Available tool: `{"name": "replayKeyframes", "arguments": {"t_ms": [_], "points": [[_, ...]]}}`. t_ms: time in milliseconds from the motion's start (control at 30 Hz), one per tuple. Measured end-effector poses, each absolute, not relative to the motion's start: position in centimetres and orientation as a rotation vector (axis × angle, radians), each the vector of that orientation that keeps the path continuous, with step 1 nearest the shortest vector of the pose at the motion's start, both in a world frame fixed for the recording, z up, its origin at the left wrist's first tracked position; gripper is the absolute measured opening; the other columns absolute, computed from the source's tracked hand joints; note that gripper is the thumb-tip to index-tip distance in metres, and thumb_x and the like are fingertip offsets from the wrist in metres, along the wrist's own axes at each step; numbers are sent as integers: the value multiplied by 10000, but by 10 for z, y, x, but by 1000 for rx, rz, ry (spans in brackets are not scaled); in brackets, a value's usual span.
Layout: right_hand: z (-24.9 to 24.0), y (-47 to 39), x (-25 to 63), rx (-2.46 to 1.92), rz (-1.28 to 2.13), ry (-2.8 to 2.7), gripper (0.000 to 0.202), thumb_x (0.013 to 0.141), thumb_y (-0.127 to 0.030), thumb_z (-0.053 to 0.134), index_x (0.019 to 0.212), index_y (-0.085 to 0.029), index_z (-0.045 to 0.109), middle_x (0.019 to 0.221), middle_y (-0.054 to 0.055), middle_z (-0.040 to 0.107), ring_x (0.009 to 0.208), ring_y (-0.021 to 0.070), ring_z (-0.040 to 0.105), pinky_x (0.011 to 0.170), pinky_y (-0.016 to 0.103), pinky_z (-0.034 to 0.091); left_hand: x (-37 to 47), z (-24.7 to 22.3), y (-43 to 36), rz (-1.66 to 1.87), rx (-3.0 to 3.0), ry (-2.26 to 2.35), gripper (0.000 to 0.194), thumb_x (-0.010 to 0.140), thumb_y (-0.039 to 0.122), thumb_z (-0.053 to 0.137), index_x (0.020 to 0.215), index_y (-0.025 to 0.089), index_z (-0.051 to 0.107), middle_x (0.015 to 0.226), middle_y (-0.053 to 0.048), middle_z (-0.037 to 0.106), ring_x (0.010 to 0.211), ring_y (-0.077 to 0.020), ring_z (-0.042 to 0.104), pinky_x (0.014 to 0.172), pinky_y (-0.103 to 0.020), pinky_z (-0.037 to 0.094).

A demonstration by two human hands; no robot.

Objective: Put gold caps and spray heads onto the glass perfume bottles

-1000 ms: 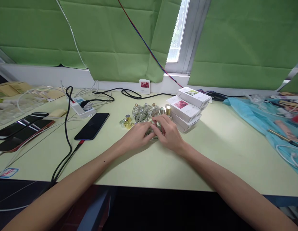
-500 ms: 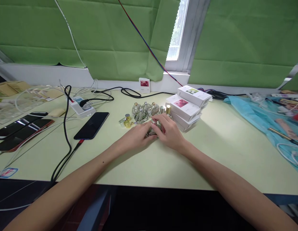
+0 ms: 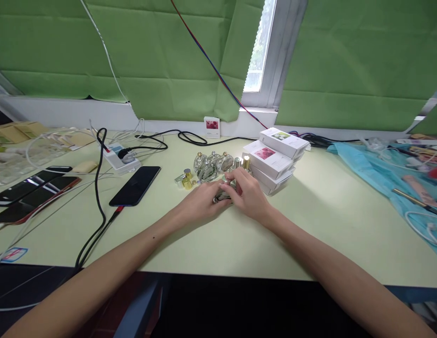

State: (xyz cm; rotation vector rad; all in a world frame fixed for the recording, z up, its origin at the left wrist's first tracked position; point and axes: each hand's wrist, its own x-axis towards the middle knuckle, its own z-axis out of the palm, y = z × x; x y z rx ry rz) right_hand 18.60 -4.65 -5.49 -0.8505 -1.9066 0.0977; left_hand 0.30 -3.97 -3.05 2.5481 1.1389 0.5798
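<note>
Over the middle of the table, my left hand (image 3: 207, 196) is closed round the side of a small glass perfume bottle (image 3: 222, 195). From the right, my right hand (image 3: 249, 193) has its fingers bent over the top of the same bottle. The fingers hide most of the glass, and what sits on its neck is hard to make out. Just behind my hands stand several round clear perfume bottles (image 3: 207, 171) without caps. Loose gold and silver caps (image 3: 187, 183) lie to their left. A gold cap (image 3: 246, 162) and a silver one stand upright behind my right hand.
White boxes (image 3: 269, 158) are stacked right of the bottles. A phone (image 3: 135, 186) on a black cable (image 3: 98, 202) lies to the left, near a power strip (image 3: 121, 159). Blue plastic sheeting (image 3: 366, 164) with clutter covers the far right. A small picture box (image 3: 212, 127) leans at the back.
Both hands stay on the bottle, which seems slightly more tilted, with a little more of its glass edge showing. The view has shifted slightly.
</note>
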Motion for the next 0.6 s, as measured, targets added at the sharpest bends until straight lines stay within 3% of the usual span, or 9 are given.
{"name": "replayKeyframes", "arguments": {"t_ms": [300, 467, 600], "points": [[-51, -47, 186, -827, 93, -1875, 149, 992, -244, 635, 904, -221, 518, 846, -9, 558, 611, 113, 483, 586, 264, 408, 4, -30, -40, 549, 2561, 1118, 249, 973, 399, 540, 839, 192, 575, 716, -1, 614, 591, -146, 514, 551, -289, 297], [-53, -50, 186, -845, 103, -1889, 54, 1008, -257, 595, 1038, -218, 573, 926, 26, 616, 650, 131, 538, 612, 278, 449, 4, -30, -41, 575, 2550, 1125, 213, 958, 372, 545, 851, 190, 575, 742, -4, 626, 601, -145, 510, 551, -284, 309], [-53, -52, 186, -805, 101, -1921, 162, 1021, -221, 553, 1179, -219, 587, 1018, 55, 641, 710, 146, 591, 692, 303, 501, 4, -30, -41, 589, 2549, 1103, 198, 950, 333, 538, 822, 187, 575, 777, -15, 644, 617, -144, 528, 564, -283, 325]]}}
